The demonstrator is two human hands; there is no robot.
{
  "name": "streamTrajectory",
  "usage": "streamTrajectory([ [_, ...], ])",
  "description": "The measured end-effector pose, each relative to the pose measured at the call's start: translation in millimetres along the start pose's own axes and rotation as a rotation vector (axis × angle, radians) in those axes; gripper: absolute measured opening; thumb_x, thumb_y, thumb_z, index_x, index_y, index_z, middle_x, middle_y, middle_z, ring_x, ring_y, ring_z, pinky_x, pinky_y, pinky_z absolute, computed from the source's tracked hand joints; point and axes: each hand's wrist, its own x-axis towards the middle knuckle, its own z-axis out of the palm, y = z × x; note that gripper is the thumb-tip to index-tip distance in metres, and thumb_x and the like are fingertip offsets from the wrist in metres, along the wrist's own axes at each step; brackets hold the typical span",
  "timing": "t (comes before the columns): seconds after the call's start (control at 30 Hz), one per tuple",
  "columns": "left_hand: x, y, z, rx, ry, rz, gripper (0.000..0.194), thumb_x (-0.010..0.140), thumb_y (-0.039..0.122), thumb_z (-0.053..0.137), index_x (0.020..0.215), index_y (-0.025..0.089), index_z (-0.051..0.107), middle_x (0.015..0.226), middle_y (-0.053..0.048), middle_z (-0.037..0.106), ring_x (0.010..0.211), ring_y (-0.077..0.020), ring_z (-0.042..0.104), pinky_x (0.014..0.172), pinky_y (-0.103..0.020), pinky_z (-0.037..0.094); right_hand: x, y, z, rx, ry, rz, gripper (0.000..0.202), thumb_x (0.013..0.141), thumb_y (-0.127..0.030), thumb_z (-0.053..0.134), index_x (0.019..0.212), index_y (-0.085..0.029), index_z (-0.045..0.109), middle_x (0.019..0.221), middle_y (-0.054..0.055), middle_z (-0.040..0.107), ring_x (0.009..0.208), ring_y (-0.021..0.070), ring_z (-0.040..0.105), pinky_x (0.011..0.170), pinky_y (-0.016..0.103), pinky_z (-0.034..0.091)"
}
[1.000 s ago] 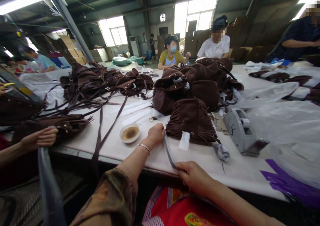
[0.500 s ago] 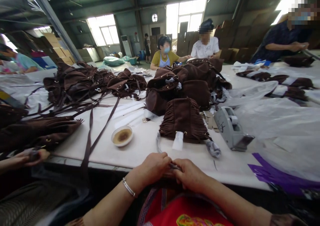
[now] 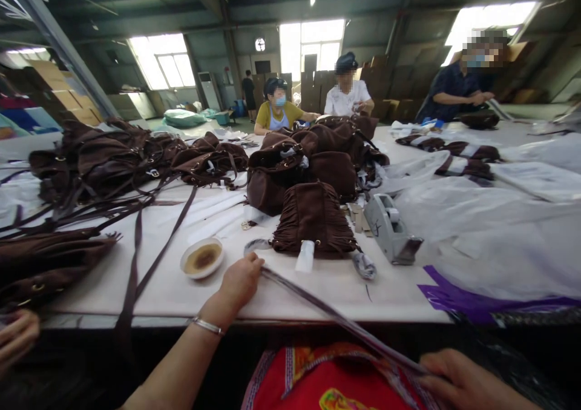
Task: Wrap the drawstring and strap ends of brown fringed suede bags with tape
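My left hand (image 3: 239,284) is closed on one end of a long narrow strap (image 3: 333,313), just in front of a brown fringed bag (image 3: 314,219). The strap looks greyish, as if covered in thin wrapping, and runs taut down to the right. Lower right, my right hand (image 3: 458,373) grips it near the view's bottom edge. A piece of white paper or tape (image 3: 305,256) hangs from the bag's front edge. Beside the bag's right corner lies a crumpled grey wrapped bundle (image 3: 364,266). Left of my left hand stands a shallow white dish (image 3: 202,258) with brownish contents.
A grey tape dispenser (image 3: 391,228) stands right of the bag, near clear plastic sheeting (image 3: 494,240) and a purple strip (image 3: 463,298). Brown bags (image 3: 109,155) are heaped at left. Another person's hand (image 3: 18,337) is at lower left. Several co-workers sit or stand across the table.
My hands have moved apart: the left forward and left, the right down and right. The strap between them is now stretched out long. The camera view has shifted to the right.
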Motion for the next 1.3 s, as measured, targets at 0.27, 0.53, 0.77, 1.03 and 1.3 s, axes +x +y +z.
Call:
streamTrajectory([
  [0.27, -66, 126, -17.3, -0.390, -0.132, 0.458, 0.048, 0.085, 0.025, 0.059, 0.132, 0.023, 0.050, 0.122, -0.010, 0.063, 0.103, -0.0203, 0.064, 0.087, -0.027, 0.053, 35, -143, 28, -0.435, 0.181, -0.401, 0.024, 0.083, -0.023, 0.050, 0.076, -0.018, 0.073, 0.076, 0.007, 0.075, 0.065, 0.0166, 0.064, 0.057, 0.022, 0.038],
  [0.53, -62, 37, 6.9, -0.001, 0.117, 0.065, 0.025, 0.091, 0.016, 0.040, 0.080, 0.022, 0.061, 0.076, -0.002, 0.062, 0.069, -0.0168, 0.060, 0.062, -0.027, 0.044, 29, -113, -1, -0.222, -0.002, -0.329, 0.017, 0.079, -0.022, 0.055, 0.080, -0.019, 0.072, 0.069, -0.001, 0.072, 0.057, 0.0122, 0.060, 0.051, 0.019, 0.035],
  [0.77, -47, 45, 13.5, 0.025, 0.308, -0.072, 0.029, 0.088, 0.014, 0.039, 0.107, 0.022, 0.061, 0.105, -0.009, 0.065, 0.093, -0.0267, 0.065, 0.079, -0.040, 0.053, 36, -97, -36, -0.467, 0.212, -0.320, 0.024, 0.086, -0.025, 0.052, 0.072, -0.017, 0.069, 0.069, 0.004, 0.070, 0.063, 0.0153, 0.060, 0.058, 0.023, 0.036],
  [1.03, -20, 133, 24.0, -0.252, 0.021, 0.278, 0.016, 0.090, 0.017, 0.047, 0.092, 0.020, 0.063, 0.083, -0.006, 0.066, 0.070, -0.0176, 0.065, 0.064, -0.027, 0.052, 82, -146, -6, -0.840, 0.256, -0.593, 0.016, 0.086, -0.019, 0.053, 0.087, -0.016, 0.068, 0.084, 0.009, 0.073, 0.075, 0.0201, 0.065, 0.065, 0.027, 0.038],
  [1.3, -34, 81, 23.5, -0.032, -0.036, 0.066, 0.021, 0.090, 0.012, 0.045, 0.087, 0.022, 0.064, 0.085, -0.004, 0.065, 0.073, -0.0188, 0.065, 0.063, -0.028, 0.048, 92, -79, -34, -0.722, 0.351, -0.542, 0.027, 0.094, -0.023, 0.045, 0.082, -0.018, 0.069, 0.081, 0.007, 0.071, 0.079, 0.0183, 0.063, 0.073, 0.027, 0.040],
])
